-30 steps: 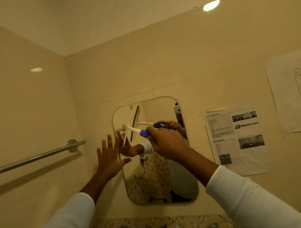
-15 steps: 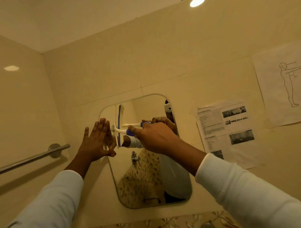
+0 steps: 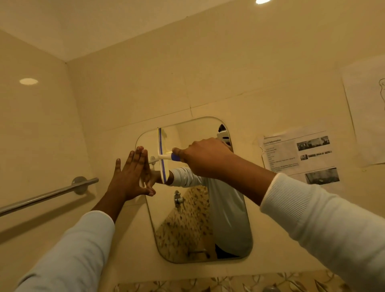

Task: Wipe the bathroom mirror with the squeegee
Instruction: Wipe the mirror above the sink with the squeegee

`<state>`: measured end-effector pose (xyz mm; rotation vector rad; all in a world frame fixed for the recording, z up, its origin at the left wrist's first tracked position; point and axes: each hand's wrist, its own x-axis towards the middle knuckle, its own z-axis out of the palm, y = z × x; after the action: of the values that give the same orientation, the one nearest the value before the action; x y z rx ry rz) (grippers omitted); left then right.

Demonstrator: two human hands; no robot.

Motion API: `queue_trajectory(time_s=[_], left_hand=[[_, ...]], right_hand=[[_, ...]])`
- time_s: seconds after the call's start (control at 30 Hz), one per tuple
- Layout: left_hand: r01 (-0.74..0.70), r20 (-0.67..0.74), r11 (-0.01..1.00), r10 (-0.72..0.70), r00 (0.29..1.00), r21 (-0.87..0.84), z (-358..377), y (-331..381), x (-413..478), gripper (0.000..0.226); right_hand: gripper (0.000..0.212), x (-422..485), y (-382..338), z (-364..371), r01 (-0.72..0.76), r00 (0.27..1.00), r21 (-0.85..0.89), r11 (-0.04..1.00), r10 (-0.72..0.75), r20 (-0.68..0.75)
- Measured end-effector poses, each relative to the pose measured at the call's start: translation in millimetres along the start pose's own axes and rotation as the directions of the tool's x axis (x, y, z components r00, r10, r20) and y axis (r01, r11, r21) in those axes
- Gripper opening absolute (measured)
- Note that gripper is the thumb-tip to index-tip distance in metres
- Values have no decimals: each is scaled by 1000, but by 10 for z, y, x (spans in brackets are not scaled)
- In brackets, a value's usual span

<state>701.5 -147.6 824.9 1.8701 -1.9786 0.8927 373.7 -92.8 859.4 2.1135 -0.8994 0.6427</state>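
- Pressed left hand [image 3: 129, 177] flat on the mirror [image 3: 193, 133] at its 10 o'clock edge, fingers straight and close together, thumb spread toward 4 o'clock.
- Gripped the squeegee [image 3: 161, 143] in right hand [image 3: 205, 158], fingers curled round the blue end of its handle.
- Held the hands apart, with the blade between them.
- Stood the blade upright against the glass in the mirror's 11 o'clock part, top end at the upper rim, a blue strip running its length.
- Pointed the white handle toward 3 o'clock, roughly level.
- Wore white sleeves [image 3: 68, 250], reaching in from 7 and 4 o'clock of the view.
- Saw in the glass the reflected left hand, a white sleeve, a speckled surface and a small metal fitting.
- Saw a metal bar [image 3: 48, 196] on the side wall at 9 o'clock of the mirror, well apart from it.
- Saw a printed sheet [image 3: 300, 154] with small photos at the mirror's 3 o'clock, near it.
- Saw a second sheet [image 3: 366, 108] with a line drawing farther out toward 2 o'clock, cut by the view's edge.
- Saw a lamp [image 3: 263, 1] at 12 o'clock of the view and a patterned tile strip [image 3: 229, 283] at 6 o'clock, below the mirror.
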Motion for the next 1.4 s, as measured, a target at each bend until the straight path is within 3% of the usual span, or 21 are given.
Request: queue_trajectory(time_s=[0.53, 1.13, 1.3, 1.4], left_hand=[[-7, -20, 1000, 8, 1000, 29, -9, 21, -4, 161], [3, -20, 999, -2, 1000, 43, -39, 37, -23, 162], [12, -8, 999, -12, 1000, 43, -67, 68, -34, 163], [16, -8, 999, -15, 1000, 37, -74, 78, -35, 164]], right_hand=[[60, -633, 551, 120, -55, 998, -60, 997, 55, 3], [66, -1484, 1182, -38, -130, 972, -258, 957, 175, 159], [79, -1811, 1185, -49, -179, 969, -181, 967, 205, 137], [81, -1832, 948, 70, -120, 989, -36, 992, 123, 86]])
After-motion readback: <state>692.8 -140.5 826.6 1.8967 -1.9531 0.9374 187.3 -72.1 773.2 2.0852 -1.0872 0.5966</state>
